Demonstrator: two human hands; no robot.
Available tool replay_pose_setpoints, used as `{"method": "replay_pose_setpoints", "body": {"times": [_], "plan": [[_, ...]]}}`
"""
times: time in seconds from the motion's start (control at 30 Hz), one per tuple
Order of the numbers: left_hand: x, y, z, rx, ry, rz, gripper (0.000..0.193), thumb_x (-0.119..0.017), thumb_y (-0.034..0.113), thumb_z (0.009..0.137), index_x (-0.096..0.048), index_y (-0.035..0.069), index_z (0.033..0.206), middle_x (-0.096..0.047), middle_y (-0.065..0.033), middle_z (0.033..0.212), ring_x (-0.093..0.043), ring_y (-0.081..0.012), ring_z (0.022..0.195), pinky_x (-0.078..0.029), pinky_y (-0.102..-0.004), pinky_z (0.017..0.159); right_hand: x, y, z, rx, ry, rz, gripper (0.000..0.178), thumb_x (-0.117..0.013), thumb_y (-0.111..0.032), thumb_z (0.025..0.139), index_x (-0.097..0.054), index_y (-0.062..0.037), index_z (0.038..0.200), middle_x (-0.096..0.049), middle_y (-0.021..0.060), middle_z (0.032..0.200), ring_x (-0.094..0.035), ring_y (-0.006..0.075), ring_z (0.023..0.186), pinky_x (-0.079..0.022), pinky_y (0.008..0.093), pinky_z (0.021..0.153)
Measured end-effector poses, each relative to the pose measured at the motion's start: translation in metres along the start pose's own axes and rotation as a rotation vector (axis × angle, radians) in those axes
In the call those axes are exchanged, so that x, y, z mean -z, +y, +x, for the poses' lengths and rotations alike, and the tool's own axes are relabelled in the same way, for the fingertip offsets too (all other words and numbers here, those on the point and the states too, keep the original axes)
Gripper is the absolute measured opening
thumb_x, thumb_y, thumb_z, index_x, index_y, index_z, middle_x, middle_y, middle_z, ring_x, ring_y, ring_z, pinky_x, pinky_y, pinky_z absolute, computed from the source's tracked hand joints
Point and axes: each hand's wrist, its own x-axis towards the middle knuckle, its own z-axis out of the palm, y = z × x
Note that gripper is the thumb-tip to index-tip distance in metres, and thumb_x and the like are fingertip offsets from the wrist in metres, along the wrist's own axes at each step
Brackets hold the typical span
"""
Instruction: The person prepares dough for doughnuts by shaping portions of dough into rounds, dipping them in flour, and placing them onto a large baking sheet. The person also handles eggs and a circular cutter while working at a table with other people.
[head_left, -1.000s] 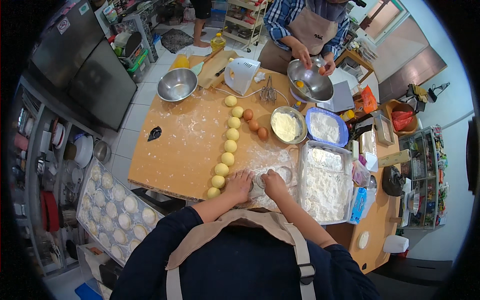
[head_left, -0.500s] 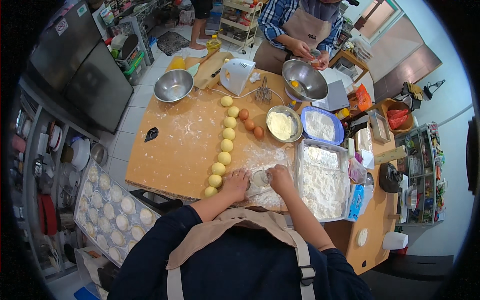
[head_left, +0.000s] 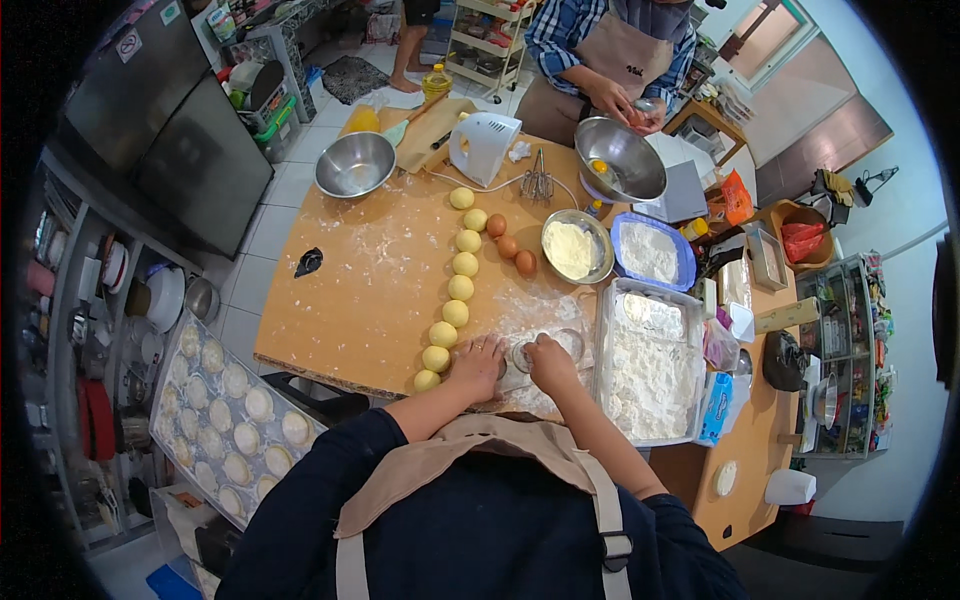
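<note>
My left hand [head_left: 478,368] lies flat on the floured table edge, fingers spread, beside the near end of a row of yellow dough balls [head_left: 455,313]. Close to its thumb, my right hand [head_left: 550,365] is closed around what looks like a clear drinking glass [head_left: 571,343], tilted on its side; the fingers cover its middle. Whether any dough lies under the glass I cannot tell. To the right of that hand is a clear plastic tub of flour [head_left: 650,360]. Brown eggs [head_left: 508,246] sit beyond, next to the dough row.
Behind the flour tub are a steel bowl of pale powder [head_left: 572,248] and a blue tray of flour [head_left: 650,250]. A hand mixer [head_left: 485,148] and whisk beaters [head_left: 538,182] lie farther back. Across the table, a co-worker's hands [head_left: 632,110] are above a steel bowl [head_left: 640,165]. Flattened rounds fill a tray [head_left: 215,460] at left.
My right hand has shifted slightly left, toward my left hand, and the glass has tipped over. The whole view has shifted a little. My left hand stays on the table.
</note>
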Motion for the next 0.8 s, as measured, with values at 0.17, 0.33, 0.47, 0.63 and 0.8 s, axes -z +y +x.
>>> {"method": "replay_pose_setpoints", "body": {"times": [0.17,0.33,0.47,0.63,0.8], "plan": [[-0.014,-0.004,0.004,0.010,0.016,0.004,0.103,-0.080,0.044,0.064,-0.028,0.005,0.144,-0.033,-0.0174,0.145,-0.034,-0.0331,0.134,-0.026,-0.0470,0.110,-0.004,-0.001,0.000,0.007,-0.008,-0.008,0.020,-0.054,-0.001,0.076,-0.067,-0.0060,0.091,-0.057,0.0188,0.092,-0.060,0.0358,0.089,-0.050,0.0436,0.076],[-0.004,-0.001,0.001,0.010,-0.001,-0.018,0.103,-0.082,0.040,0.062,-0.028,0.004,0.144,-0.035,-0.0181,0.143,-0.037,-0.0331,0.132,-0.026,-0.0468,0.110,-0.012,0.004,0.000,0.017,0.017,0.016,0.016,-0.055,0.001,0.074,-0.065,-0.0036,0.086,-0.056,0.0203,0.088,-0.059,0.0374,0.086,-0.050,0.0442,0.073],[-0.004,-0.001,-0.001,0.011,-0.003,-0.030,0.101,-0.080,0.039,0.064,-0.029,0.004,0.143,-0.033,-0.0181,0.145,-0.035,-0.0343,0.133,-0.026,-0.0475,0.110,-0.017,0.005,-0.001,0.049,0.058,0.045,0.018,-0.054,0.004,0.071,-0.064,-0.0018,0.085,-0.056,0.0212,0.085,-0.059,0.0385,0.084,-0.049,0.0444,0.073],[-0.019,-0.005,0.005,0.001,0.131,0.011,0.100,-0.081,0.041,0.063,-0.031,0.004,0.142,-0.034,-0.0180,0.144,-0.034,-0.0350,0.133,-0.027,-0.0485,0.110,-0.012,0.004,0.000,0.066,0.075,0.045,0.018,-0.054,0.004,0.070,-0.064,-0.0012,0.085,-0.056,0.0217,0.085,-0.059,0.0391,0.083,-0.049,0.0445,0.072],[0.000,-0.001,0.001,-0.023,-0.002,-0.015,0.101,-0.079,0.041,0.065,-0.029,0.002,0.143,-0.034,-0.0190,0.144,-0.033,-0.0330,0.134,-0.025,-0.0462,0.111,-0.006,0.007,0.000,0.009,0.042,0.093,0.016,-0.057,-0.001,0.074,-0.066,-0.0032,0.086,-0.057,0.0211,0.086,-0.059,0.0390,0.085,-0.049,0.0456,0.073]]}}
